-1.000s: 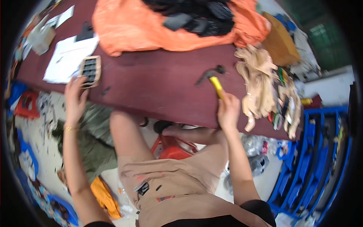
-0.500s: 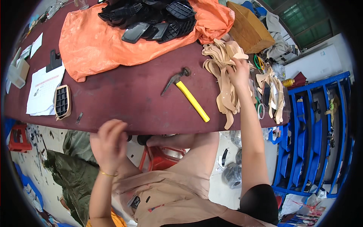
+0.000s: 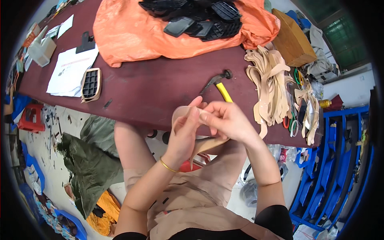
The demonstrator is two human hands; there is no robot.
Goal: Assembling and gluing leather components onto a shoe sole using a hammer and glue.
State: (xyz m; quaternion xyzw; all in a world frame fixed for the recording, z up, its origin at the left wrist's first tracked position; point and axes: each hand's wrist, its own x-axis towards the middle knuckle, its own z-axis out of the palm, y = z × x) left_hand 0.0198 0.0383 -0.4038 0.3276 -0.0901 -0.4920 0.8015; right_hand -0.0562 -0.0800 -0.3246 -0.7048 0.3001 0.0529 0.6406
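Close together above the table's front edge, my two hands hold one thin beige curved strip (image 3: 209, 145). One end of it arches up by my left hand (image 3: 185, 130), and the other hangs down below my fingers. My right hand (image 3: 229, 122) pinches it between thumb and fingers. Just beyond my right hand lies a hammer (image 3: 224, 92) with a yellow handle, partly covered by that hand. A pile of similar beige strips (image 3: 272, 88) lies to the right on the dark red table (image 3: 156, 82).
Black plastic pieces (image 3: 188, 22) lie on an orange sheet (image 3: 140, 40) at the back. A wooden box (image 3: 294, 40) stands far right. At left are papers (image 3: 66, 78) and a black gridded pad with beige edging (image 3: 91, 84). A blue rack (image 3: 326, 160) stands right of the table.
My right hand has left the pile and come back left with a strip. My left hand has moved right to meet it and now grips the strip too. The view has shifted.
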